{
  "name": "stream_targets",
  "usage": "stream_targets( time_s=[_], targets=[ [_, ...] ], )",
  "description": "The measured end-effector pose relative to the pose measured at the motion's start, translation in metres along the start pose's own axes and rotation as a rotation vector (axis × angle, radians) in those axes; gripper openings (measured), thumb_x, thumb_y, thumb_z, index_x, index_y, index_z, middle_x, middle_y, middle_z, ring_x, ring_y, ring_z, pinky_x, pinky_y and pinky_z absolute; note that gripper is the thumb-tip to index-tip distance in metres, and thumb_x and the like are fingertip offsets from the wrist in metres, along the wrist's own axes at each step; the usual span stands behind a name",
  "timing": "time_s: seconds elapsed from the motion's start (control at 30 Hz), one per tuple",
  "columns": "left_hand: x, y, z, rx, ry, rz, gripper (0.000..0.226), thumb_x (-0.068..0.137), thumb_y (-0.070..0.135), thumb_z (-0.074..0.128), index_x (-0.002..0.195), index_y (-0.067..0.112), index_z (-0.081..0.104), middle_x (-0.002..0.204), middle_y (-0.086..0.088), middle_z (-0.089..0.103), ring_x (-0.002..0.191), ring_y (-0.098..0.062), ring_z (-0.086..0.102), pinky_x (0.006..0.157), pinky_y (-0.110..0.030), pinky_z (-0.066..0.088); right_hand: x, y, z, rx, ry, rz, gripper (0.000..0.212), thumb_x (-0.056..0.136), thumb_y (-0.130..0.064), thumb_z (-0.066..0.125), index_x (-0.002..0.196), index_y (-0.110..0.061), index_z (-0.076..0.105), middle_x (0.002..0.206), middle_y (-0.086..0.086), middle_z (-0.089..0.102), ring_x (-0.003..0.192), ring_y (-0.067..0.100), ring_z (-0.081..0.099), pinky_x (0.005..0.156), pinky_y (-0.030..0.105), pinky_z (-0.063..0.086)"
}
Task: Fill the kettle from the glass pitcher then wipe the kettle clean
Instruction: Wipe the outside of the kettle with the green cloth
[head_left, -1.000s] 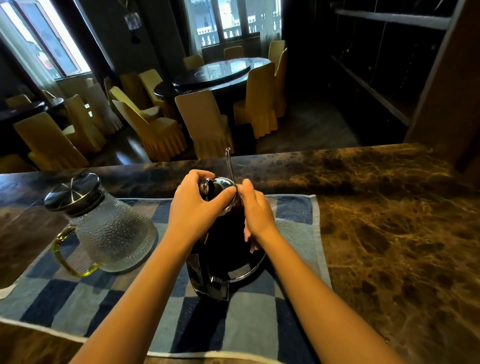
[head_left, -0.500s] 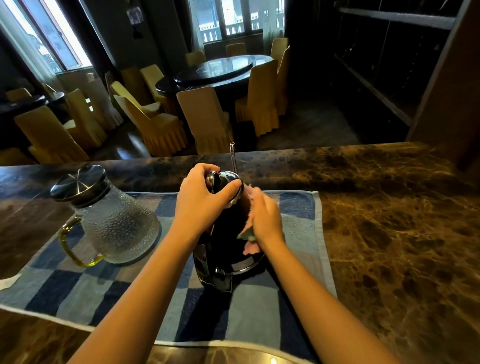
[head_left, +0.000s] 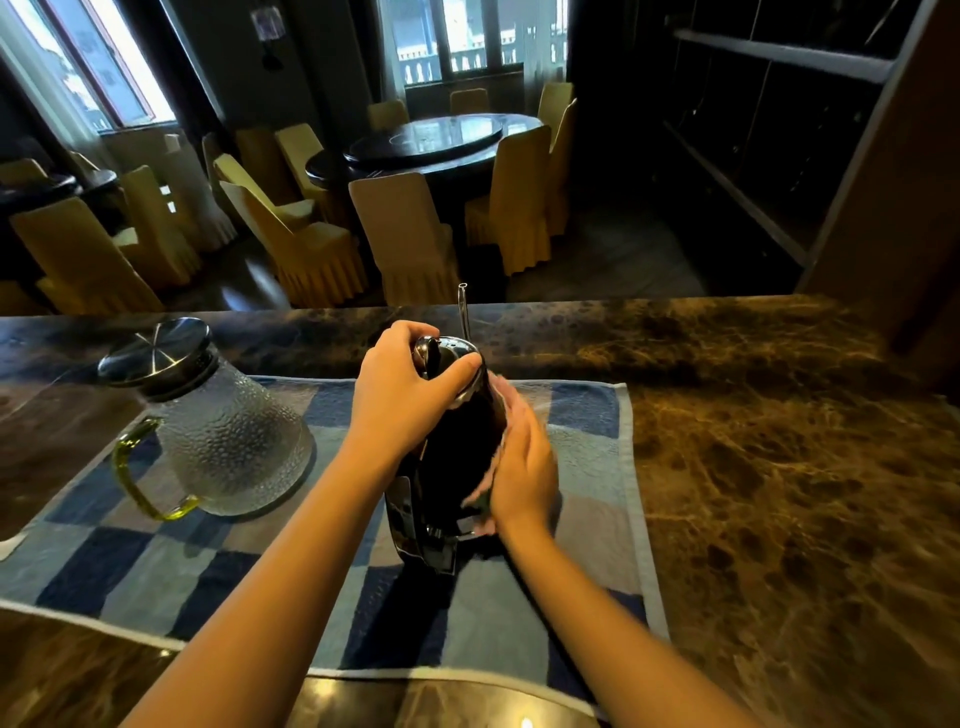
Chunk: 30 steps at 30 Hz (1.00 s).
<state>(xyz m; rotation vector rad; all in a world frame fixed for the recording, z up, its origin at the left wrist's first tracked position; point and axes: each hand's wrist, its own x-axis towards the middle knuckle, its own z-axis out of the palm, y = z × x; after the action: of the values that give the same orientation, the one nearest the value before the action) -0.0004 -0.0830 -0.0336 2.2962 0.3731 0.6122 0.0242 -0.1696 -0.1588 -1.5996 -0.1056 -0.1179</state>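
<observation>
Wiping step | kettle (head_left: 447, 467) top gripped by curled left hand (head_left: 410, 395) | cloth (head_left: 485, 524) pressed by straight-fingered right hand (head_left: 522, 462) | steady, overlapping strokes advised

The dark brown marble tabletop (head_left: 779, 493), veined in gold, runs the full width. A blue-and-grey checked towel (head_left: 171, 566) with a pale border lies flat across its left and middle, reaching from near the far edge to the near edge.
</observation>
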Motion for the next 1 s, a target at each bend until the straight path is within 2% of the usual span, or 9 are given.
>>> stream_targets(
  time_s=[0.2, 0.33, 0.43, 0.53, 0.63, 0.73, 0.83, 0.93, 1.0],
  targets=[
    [0.001, -0.002, 0.001, -0.009, -0.008, -0.002, 0.048, 0.078, 0.038, 0.07, 0.118, 0.015, 0.054, 0.112, 0.002, 0.058, 0.1, -0.013, 0.056, 0.075, -0.018, 0.042, -0.055, -0.029, 0.022, -0.074, -0.012, -0.059, 0.061, 0.084, -0.06, 0.013, 0.139, -0.039, -0.005, 0.153, -0.018, 0.002, 0.145, 0.002, 0.004, 0.121, 0.031, 0.002],
    [0.0, -0.001, 0.001, 0.001, 0.012, -0.006, 0.047, 0.078, 0.037, 0.07, 0.117, 0.016, 0.054, 0.108, 0.005, 0.055, 0.098, -0.011, 0.054, 0.069, -0.013, 0.038, 0.008, -0.04, 0.008, -0.04, -0.071, -0.19, 0.039, 0.098, -0.046, 0.018, 0.135, -0.053, 0.029, 0.137, -0.029, 0.039, 0.126, -0.013, 0.036, 0.101, 0.011, 0.031],
    [0.0, 0.0, 0.001, -0.012, 0.012, -0.007, 0.047, 0.078, 0.036, 0.071, 0.117, 0.016, 0.054, 0.107, 0.005, 0.056, 0.098, -0.01, 0.055, 0.071, -0.014, 0.04, 0.011, -0.015, 0.002, 0.06, -0.026, 0.021, 0.047, 0.093, -0.052, 0.019, 0.125, -0.045, 0.053, 0.125, -0.017, 0.059, 0.123, 0.006, 0.052, 0.095, 0.023, 0.044],
    [0.001, -0.001, 0.001, -0.017, 0.008, -0.003, 0.048, 0.078, 0.036, 0.071, 0.117, 0.015, 0.054, 0.109, 0.003, 0.057, 0.099, -0.011, 0.055, 0.072, -0.016, 0.04, -0.029, -0.001, 0.01, -0.035, 0.096, 0.045, 0.066, 0.09, -0.056, 0.017, 0.146, -0.026, 0.031, 0.151, -0.002, 0.037, 0.139, 0.016, 0.034, 0.114, 0.039, 0.029],
    [0.002, -0.002, 0.001, -0.006, 0.002, 0.003, 0.048, 0.079, 0.036, 0.071, 0.118, 0.014, 0.054, 0.109, 0.003, 0.057, 0.098, -0.011, 0.055, 0.07, -0.013, 0.038, -0.043, -0.026, 0.015, -0.004, 0.0, -0.108, 0.053, 0.091, -0.057, 0.019, 0.141, -0.042, 0.011, 0.149, -0.022, 0.017, 0.143, 0.001, 0.014, 0.119, 0.027, 0.013],
    [0.001, -0.002, 0.002, 0.004, 0.004, 0.001, 0.049, 0.078, 0.038, 0.071, 0.119, 0.016, 0.053, 0.107, 0.006, 0.053, 0.096, -0.009, 0.053, 0.069, -0.012, 0.038, -0.008, -0.048, 0.009, -0.053, -0.119, -0.167, 0.052, 0.094, -0.05, 0.021, 0.142, -0.035, 0.034, 0.14, -0.018, 0.04, 0.131, 0.002, 0.037, 0.104, 0.021, 0.031],
    [0.001, -0.002, 0.002, -0.004, 0.021, -0.013, 0.049, 0.076, 0.038, 0.072, 0.116, 0.016, 0.055, 0.108, 0.004, 0.057, 0.098, -0.012, 0.055, 0.078, -0.023, 0.044, 0.031, -0.043, -0.001, -0.12, -0.17, 0.103, 0.054, 0.096, -0.057, 0.022, 0.118, -0.03, 0.063, 0.117, 0.005, 0.066, 0.111, 0.026, 0.058, 0.09, 0.038, 0.046],
    [0.003, -0.002, 0.002, -0.003, 0.009, -0.008, 0.05, 0.076, 0.038, 0.072, 0.117, 0.016, 0.054, 0.112, 0.002, 0.058, 0.102, -0.012, 0.055, 0.081, -0.025, 0.042, 0.018, -0.022, -0.008, -0.031, -0.099, 0.317, 0.038, 0.097, -0.052, 0.025, 0.105, -0.046, 0.062, 0.104, -0.005, 0.068, 0.102, 0.019, 0.06, 0.09, 0.04, 0.047],
    [0.003, -0.003, 0.002, -0.005, 0.005, -0.006, 0.05, 0.077, 0.038, 0.072, 0.117, 0.016, 0.055, 0.113, 0.001, 0.059, 0.101, -0.013, 0.056, 0.079, -0.023, 0.041, -0.009, -0.013, -0.005, -0.082, -0.037, 0.257, 0.04, 0.1, -0.047, 0.021, 0.126, -0.04, 0.051, 0.125, -0.003, 0.061, 0.105, 0.013, 0.055, 0.09, 0.035, 0.044]
  ],
)
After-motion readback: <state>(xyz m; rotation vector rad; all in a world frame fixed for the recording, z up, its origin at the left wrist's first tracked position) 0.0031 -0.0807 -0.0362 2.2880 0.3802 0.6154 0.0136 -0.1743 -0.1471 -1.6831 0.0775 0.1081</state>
